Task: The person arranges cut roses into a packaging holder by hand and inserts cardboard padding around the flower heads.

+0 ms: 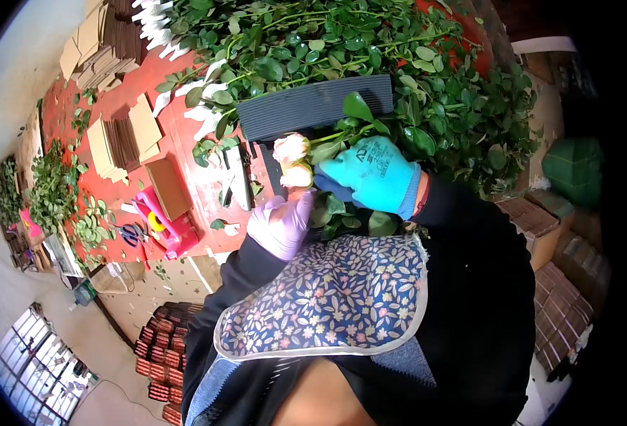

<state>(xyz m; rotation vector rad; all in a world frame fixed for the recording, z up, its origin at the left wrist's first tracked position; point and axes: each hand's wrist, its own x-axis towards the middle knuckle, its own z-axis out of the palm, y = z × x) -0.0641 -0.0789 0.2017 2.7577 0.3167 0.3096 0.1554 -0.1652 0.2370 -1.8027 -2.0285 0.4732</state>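
My right hand [376, 174], in a teal glove, is closed around the stems of roses, its knuckles up. Two blooms stick out to its left: a pale pink rose [290, 148] and a creamy yellow rose [297, 175] just below. My left hand [281, 224], in a thin purple glove, has its fingers curled together right under the yellow bloom; whatever is between the fingertips is hidden. Behind the blooms stands a dark ribbed panel [313, 106]. What looks like a stapler [236, 177] lies left of the roses.
Leafy rose stems [306, 42] cover the back of the red table [203, 195]. Folded cardboard pieces [123, 142], a pink tape dispenser [175, 231] and scissors [132, 233] lie to the left. Cardboard boxes [558, 298] stand at the right.
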